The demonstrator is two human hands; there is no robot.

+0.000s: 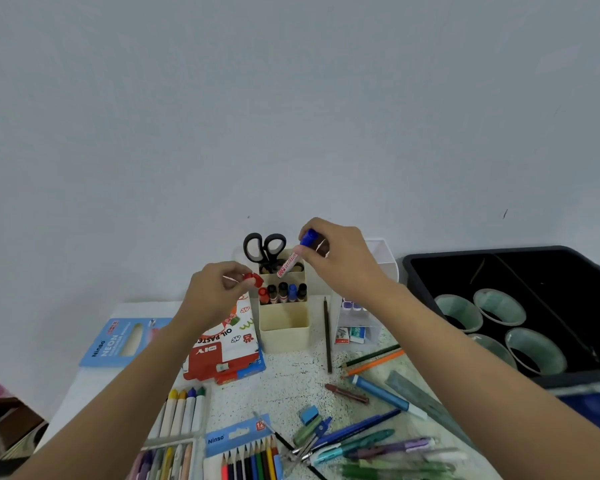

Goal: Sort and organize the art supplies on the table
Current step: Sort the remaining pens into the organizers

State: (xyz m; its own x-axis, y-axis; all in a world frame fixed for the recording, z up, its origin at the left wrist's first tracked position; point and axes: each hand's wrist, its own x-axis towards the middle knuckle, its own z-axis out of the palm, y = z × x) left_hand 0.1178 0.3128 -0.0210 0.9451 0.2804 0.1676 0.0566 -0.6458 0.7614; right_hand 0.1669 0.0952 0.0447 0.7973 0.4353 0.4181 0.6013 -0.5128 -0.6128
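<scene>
Hands (215, 292) (340, 258) w/ marker (288, 263), cap (253, 279); scissors (264, 249) behind

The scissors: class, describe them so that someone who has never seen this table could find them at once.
Find the cream organizer standing at the back of the table, by the wall. Behind its front row of capped markers, the scissors stand blades down in the rear compartment. Their two black loop handles, sticking up above the rim, match nothing nearby.
</scene>
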